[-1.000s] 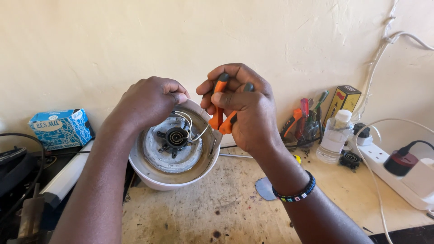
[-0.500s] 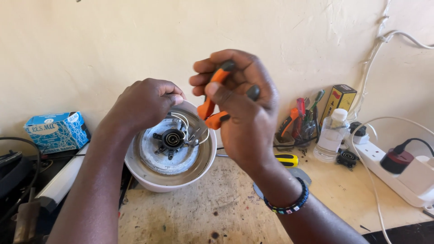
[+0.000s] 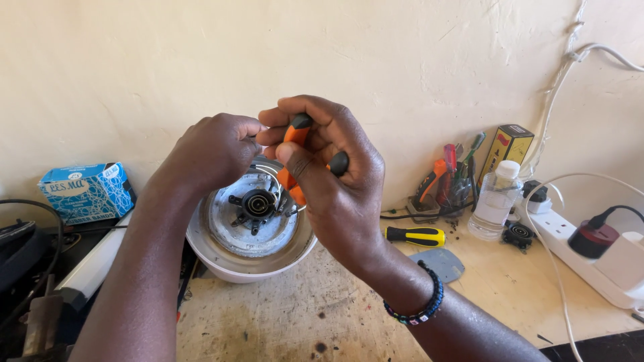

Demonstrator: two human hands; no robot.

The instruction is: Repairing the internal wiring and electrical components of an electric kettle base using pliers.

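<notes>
Orange-handled pliers (image 3: 295, 157) tilt into a white, upturned round appliance base (image 3: 251, 228) on the workbench

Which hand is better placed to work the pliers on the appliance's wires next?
Right hand: it already grips the orange-handled pliers over the wires, while the left hand steadies the round appliance base.

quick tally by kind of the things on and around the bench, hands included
hands: 2, left hand, right hand
orange-handled pliers: 1
round appliance base: 1
yellow-and-black screwdriver: 1
clear bottle: 1
blue box: 1
yellow-and-black box: 1
white power strip: 1
total: 9
</notes>
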